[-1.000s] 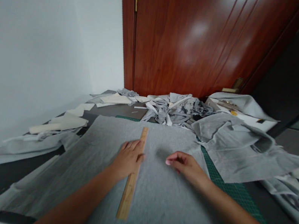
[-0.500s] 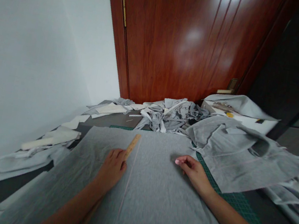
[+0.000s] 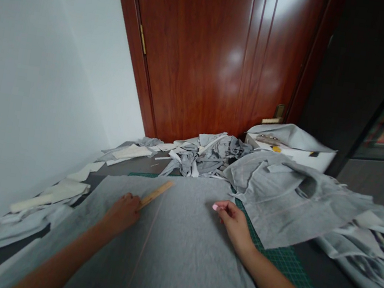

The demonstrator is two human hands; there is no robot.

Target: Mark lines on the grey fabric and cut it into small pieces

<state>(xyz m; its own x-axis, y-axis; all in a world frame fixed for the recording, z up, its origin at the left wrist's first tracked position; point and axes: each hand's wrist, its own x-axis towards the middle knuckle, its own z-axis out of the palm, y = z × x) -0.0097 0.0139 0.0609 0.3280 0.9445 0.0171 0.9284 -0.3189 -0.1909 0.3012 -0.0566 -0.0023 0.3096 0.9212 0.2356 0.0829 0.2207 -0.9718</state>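
Observation:
A large piece of grey fabric [image 3: 181, 250] lies spread before me, with a faint pinkish line running lengthwise along it. My left hand [image 3: 124, 212] is closed around a wooden ruler [image 3: 156, 195], whose far end points up and to the right across the fabric, left of the line. The rest of the ruler is hidden by the hand and forearm. Above the right part of the fabric, my right hand [image 3: 233, 218] pinches a small pink piece of tailor's chalk [image 3: 215, 207] between thumb and fingertips.
A green cutting mat [image 3: 289, 266] shows from under the fabric. Grey cloth pieces [image 3: 289, 199] lie at the right, and a heap of scraps [image 3: 208, 154] sits at the back. More strips [image 3: 70, 190] line the left wall. A white box [image 3: 307, 158] stands near the wooden door [image 3: 199, 57].
The ruler has swung away from the line, tilting more to the right, as my left hand moved left. My right hand still holds the chalk. The camera view has turned right.

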